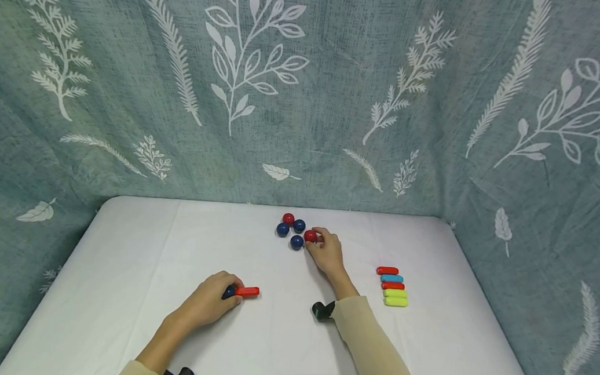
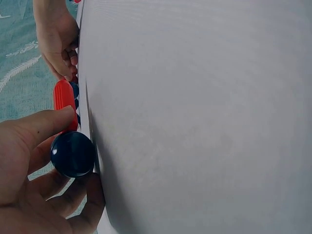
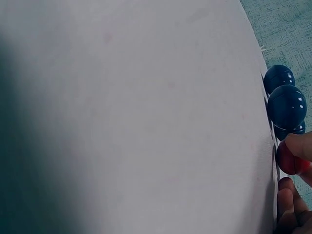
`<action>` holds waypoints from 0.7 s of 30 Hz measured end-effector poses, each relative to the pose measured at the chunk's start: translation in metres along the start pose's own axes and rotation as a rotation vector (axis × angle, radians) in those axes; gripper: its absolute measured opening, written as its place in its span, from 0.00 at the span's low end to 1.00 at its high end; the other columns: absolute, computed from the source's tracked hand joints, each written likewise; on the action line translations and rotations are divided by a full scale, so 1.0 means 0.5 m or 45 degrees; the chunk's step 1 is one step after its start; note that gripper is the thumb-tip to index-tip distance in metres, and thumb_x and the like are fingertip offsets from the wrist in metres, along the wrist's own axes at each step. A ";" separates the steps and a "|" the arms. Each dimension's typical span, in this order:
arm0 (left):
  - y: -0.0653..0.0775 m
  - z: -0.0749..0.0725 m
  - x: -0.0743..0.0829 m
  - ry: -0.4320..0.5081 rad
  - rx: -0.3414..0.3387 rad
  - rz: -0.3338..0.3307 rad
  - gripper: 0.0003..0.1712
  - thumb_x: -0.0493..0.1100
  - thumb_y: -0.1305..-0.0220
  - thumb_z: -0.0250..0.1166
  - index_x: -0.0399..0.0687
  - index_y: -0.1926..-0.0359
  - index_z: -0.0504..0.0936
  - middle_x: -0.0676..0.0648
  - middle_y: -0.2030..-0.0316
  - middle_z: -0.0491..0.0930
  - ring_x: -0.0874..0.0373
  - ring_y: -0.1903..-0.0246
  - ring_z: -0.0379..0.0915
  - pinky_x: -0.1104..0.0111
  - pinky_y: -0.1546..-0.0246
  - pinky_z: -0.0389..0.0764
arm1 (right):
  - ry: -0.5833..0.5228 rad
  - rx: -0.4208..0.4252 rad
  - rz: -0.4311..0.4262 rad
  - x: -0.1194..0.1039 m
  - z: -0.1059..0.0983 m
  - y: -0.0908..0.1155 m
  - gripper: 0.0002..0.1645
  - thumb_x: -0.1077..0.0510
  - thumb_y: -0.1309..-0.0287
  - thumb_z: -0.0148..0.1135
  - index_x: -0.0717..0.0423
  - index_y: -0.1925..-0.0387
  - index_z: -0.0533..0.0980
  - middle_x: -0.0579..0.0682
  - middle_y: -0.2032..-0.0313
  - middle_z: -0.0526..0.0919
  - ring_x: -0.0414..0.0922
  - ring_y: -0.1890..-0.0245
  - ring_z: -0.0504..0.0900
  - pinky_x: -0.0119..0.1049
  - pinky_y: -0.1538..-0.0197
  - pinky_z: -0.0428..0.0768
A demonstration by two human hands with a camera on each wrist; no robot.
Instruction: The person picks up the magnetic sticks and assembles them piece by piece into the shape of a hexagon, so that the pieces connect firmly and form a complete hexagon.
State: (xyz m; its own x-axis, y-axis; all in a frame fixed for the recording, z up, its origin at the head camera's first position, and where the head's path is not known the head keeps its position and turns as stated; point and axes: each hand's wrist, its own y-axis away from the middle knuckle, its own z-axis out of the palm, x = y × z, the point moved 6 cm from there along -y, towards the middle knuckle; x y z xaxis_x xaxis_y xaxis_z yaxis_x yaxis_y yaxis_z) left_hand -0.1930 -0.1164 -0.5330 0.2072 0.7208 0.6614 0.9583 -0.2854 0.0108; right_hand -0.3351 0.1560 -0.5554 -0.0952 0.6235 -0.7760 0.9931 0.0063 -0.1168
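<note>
My left hand (image 1: 211,297) grips a red ridged stick (image 1: 248,292) with a dark blue ball (image 2: 73,154) at its near end, ball and stick touching. In the left wrist view the thumb lies on the stick and the other fingers curl round the ball. Farther back, my right hand (image 1: 328,252) pinches a red ball (image 1: 310,236) between thumb and fingers. That ball sits at the right side of a cluster: several dark blue balls (image 1: 297,242) and another red ball (image 1: 288,218) at the back.
To the right lies a column of short sticks: a red stick (image 1: 387,271) at the top, a blue stick (image 1: 392,279), another red one, and two yellow-green sticks (image 1: 395,301). A white-covered table (image 1: 117,267) bears everything. A patterned green curtain (image 1: 327,96) hangs behind its far edge.
</note>
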 end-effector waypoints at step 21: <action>-0.005 0.003 -0.003 -0.005 -0.007 -0.011 0.09 0.41 0.37 0.71 0.51 0.57 0.84 0.51 0.57 0.79 0.51 0.51 0.76 0.50 0.46 0.74 | -0.092 0.009 0.046 -0.011 -0.022 0.024 0.25 0.57 0.39 0.69 0.58 0.41 0.77 0.57 0.58 0.77 0.51 0.59 0.76 0.46 0.56 0.74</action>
State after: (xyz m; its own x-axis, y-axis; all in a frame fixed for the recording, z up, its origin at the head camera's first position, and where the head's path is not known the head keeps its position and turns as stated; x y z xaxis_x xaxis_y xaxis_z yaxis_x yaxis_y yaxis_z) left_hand -0.1953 -0.1159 -0.5348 0.1998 0.7259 0.6582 0.9589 -0.2828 0.0208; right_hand -0.3220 0.1612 -0.5459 -0.0642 0.5651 -0.8225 0.9956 -0.0206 -0.0918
